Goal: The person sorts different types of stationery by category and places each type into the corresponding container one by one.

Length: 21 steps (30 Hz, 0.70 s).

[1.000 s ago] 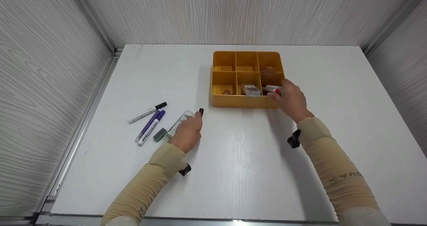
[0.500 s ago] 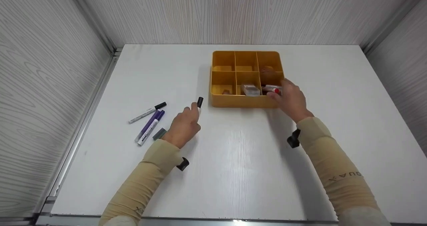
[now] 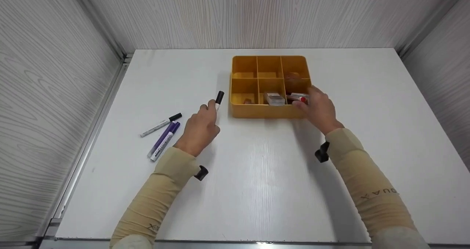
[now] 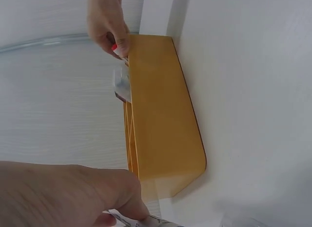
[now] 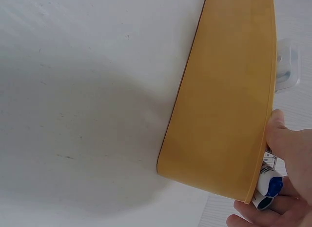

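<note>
My left hand pinches a white marker whose black cap points forward, just left of the yellow divided box. In the left wrist view, part of the marker shows under the thumb. My right hand grips the box's front right corner, thumb at the front rim and fingers round the side. Beside those fingers, markers lie in the front right compartment, one with a red end. In the right wrist view, white markers with a blue end stick out there.
Left of my left hand lie a black-capped marker and two purple-capped markers. A clear plastic case stands in the front middle compartment. Wood-grain walls enclose the white table at the back and sides.
My left hand has lifted the black-capped marker forward toward the box. The clear, green-capped thing seen earlier is now hidden behind that hand. My right hand stays at the box corner.
</note>
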### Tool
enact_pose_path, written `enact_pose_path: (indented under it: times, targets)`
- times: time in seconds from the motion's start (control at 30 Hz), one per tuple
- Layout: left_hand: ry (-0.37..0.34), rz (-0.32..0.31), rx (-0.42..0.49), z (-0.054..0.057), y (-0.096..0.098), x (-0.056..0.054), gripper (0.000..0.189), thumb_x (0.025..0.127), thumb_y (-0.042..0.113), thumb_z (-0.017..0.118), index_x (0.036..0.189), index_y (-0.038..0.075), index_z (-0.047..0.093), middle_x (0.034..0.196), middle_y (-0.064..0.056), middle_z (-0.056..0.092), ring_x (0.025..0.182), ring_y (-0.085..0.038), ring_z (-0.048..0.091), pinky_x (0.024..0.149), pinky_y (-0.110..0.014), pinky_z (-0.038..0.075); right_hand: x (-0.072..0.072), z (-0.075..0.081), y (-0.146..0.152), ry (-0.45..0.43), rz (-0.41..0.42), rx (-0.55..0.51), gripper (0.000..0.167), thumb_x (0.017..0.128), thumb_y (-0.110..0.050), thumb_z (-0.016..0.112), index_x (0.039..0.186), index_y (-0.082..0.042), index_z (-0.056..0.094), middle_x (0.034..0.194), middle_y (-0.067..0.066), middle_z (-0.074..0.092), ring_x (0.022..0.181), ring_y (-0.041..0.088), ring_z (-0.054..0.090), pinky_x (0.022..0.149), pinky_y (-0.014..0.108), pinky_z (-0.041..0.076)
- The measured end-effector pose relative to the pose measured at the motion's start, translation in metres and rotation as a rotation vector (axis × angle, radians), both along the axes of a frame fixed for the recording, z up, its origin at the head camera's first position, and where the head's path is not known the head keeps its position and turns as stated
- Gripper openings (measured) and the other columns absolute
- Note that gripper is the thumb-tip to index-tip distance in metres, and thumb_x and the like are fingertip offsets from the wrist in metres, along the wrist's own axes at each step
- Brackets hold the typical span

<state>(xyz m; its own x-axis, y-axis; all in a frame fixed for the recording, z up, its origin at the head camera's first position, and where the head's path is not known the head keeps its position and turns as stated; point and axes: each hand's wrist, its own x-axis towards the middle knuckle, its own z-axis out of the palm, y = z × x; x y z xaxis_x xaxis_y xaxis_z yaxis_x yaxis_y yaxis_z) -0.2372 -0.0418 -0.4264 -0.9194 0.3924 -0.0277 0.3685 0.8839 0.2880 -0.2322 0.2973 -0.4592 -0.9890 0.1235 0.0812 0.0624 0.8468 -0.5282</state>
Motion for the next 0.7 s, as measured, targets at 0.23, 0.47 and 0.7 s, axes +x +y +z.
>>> enact_pose_path:
  times: [0.23, 0.47, 0.7]
  targets:
    - [0.138, -0.042, 0.076, 0.013, 0.018, -0.004, 0.031, 0.093, 0.004, 0.059, 0.123, -0.006, 0.057, 0.104, -0.018, 0.064, 0.089, -0.027, 0.07, 0.083, -0.034, 0.059, -0.002, -0.001, 0.001, -0.017, -0.019, 0.003, 0.058, 0.092, -0.03, 0.071, 0.133, 0.005, 0.051, 0.131, 0.021, 0.059, 0.1, 0.033, 0.059, 0.086, 0.047, 0.053]
    - [0.233, -0.116, 0.145, 0.017, 0.039, -0.005, 0.033, 0.095, 0.006, 0.061, 0.126, -0.005, 0.057, 0.103, -0.018, 0.067, 0.088, -0.024, 0.069, 0.08, -0.031, 0.06, -0.002, -0.001, 0.0, -0.039, -0.025, -0.025, 0.06, 0.092, -0.03, 0.071, 0.137, 0.003, 0.049, 0.135, 0.02, 0.057, 0.109, 0.033, 0.059, 0.095, 0.048, 0.052]
    - [0.274, -0.182, 0.14, 0.021, 0.063, -0.006, 0.031, 0.096, 0.009, 0.061, 0.125, -0.002, 0.06, 0.101, -0.015, 0.067, 0.085, -0.021, 0.063, 0.077, -0.028, 0.059, -0.003, -0.002, -0.001, -0.05, -0.032, -0.041, 0.063, 0.091, -0.03, 0.071, 0.14, 0.0, 0.047, 0.139, 0.018, 0.056, 0.116, 0.033, 0.058, 0.104, 0.048, 0.048]
